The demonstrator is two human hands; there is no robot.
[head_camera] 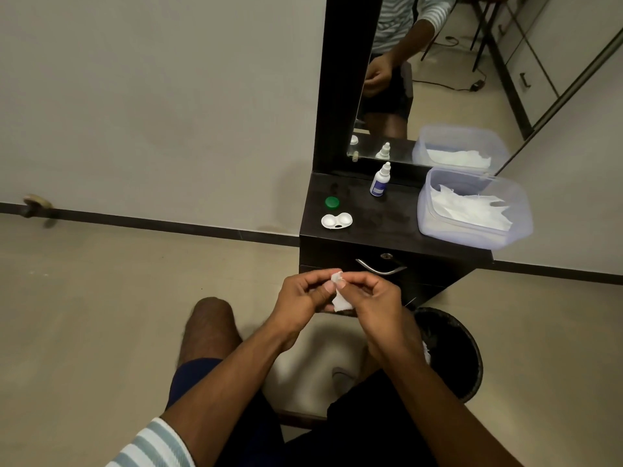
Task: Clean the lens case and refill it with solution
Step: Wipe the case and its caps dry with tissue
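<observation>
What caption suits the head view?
Both hands, left hand and right hand, pinch a small white tissue before the open white plastic lens case.

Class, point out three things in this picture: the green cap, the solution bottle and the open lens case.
green cap (332,202), head view, on its flat top.
solution bottle (379,186), head view, on its labelled body.
lens case (336,220), head view, between its two wells.

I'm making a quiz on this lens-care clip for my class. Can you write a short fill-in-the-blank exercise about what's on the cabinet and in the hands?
1. Both hands, left hand and right hand, pinch a small white ____.
2. The loose cap behind the lens case is coloured ____.
3. The solution bottle stands ____ on the cabinet.
4. The plastic tub holds white ____.

Missing words: tissue; green; upright; tissues
</observation>
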